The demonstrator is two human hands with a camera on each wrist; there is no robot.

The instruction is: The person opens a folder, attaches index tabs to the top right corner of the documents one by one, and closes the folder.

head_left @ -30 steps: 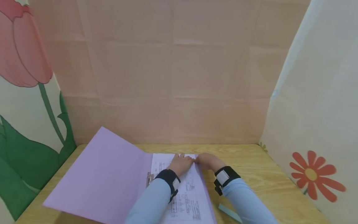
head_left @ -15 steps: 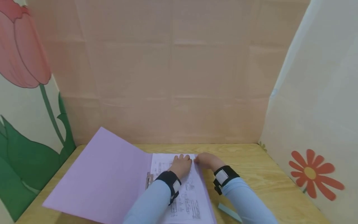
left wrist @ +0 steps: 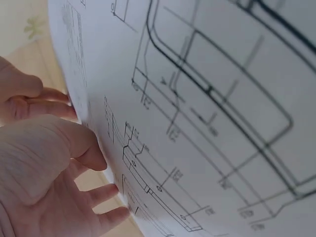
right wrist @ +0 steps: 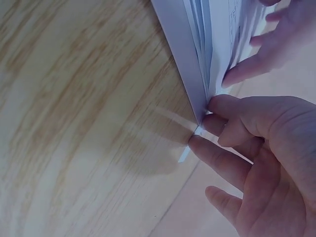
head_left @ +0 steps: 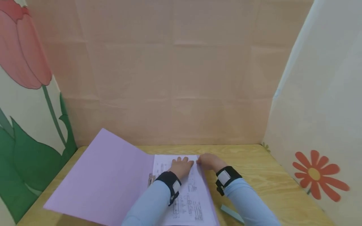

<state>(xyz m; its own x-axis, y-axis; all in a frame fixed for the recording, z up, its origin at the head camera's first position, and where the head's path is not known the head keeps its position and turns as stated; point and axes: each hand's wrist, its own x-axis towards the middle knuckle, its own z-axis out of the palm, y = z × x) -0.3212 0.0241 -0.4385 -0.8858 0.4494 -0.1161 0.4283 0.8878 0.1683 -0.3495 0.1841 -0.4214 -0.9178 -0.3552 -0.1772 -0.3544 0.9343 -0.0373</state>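
An open purple folder [head_left: 99,179] holds a stack of white printed sheets [head_left: 195,201] with line drawings. A metal clip [head_left: 151,179] sits at its spine. My left hand [head_left: 181,167] rests on the top sheet near its far right corner, fingers spread, its thumb toward the other hand. At that corner, my right hand [right wrist: 266,143] pinches a small pale paper strip [right wrist: 183,154] against the page and folder edge. The strip's end sticks out past the fingertips in the right wrist view; the rest is hidden by the fingers.
A pale green strip [head_left: 232,214] lies on the wooden table [head_left: 271,188] right of the folder, beside my right forearm. The folder's cover is raised at the left. A brown papered wall [head_left: 175,78] closes the back, with painted flower walls on both sides.
My left hand has drawn slightly left and back from the corner, and its fingers have spread. The right hand has stayed pinching at the corner.
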